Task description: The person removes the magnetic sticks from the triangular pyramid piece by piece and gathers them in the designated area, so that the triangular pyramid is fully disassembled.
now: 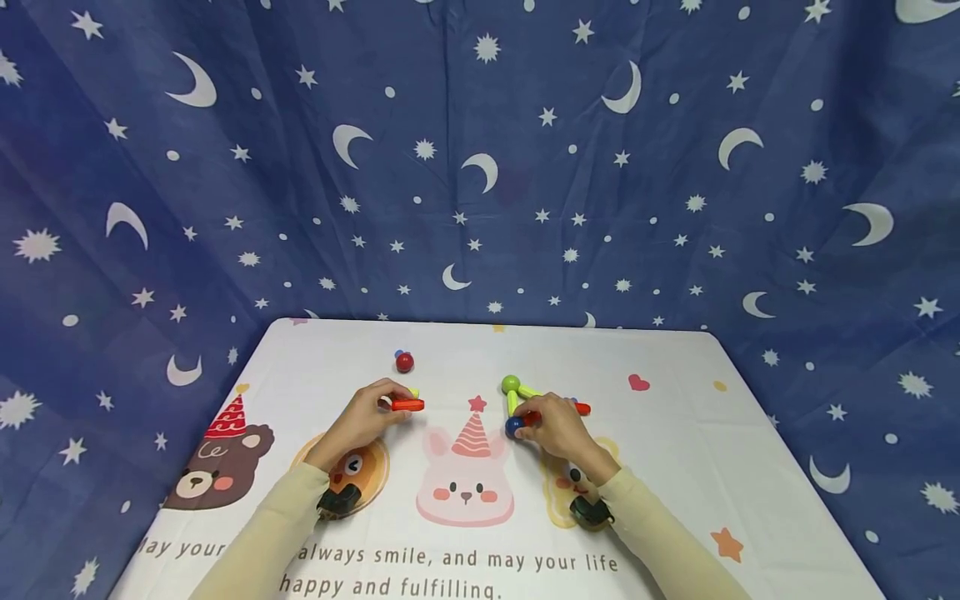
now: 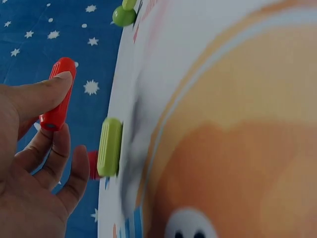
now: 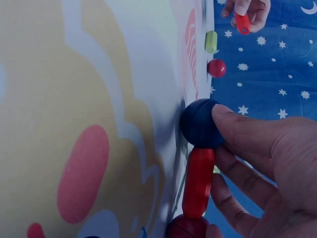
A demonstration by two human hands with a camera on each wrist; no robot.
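Observation:
My left hand pinches a red rod between thumb and fingers, held above the table in the left wrist view. A yellow-green rod lies on the cloth beside that hand. The thumb and fingers of my right hand grip a dark blue ball. A red rod joins that ball to a red ball, partly out of frame. A green ball with two yellow-green rods stands behind the right hand, one rod reaching to the blue ball. Another red rod end shows right of this hand.
A red ball with a small blue piece behind it sits toward the back of the table. The white printed tablecloth meets a blue star-and-moon curtain along its far edge.

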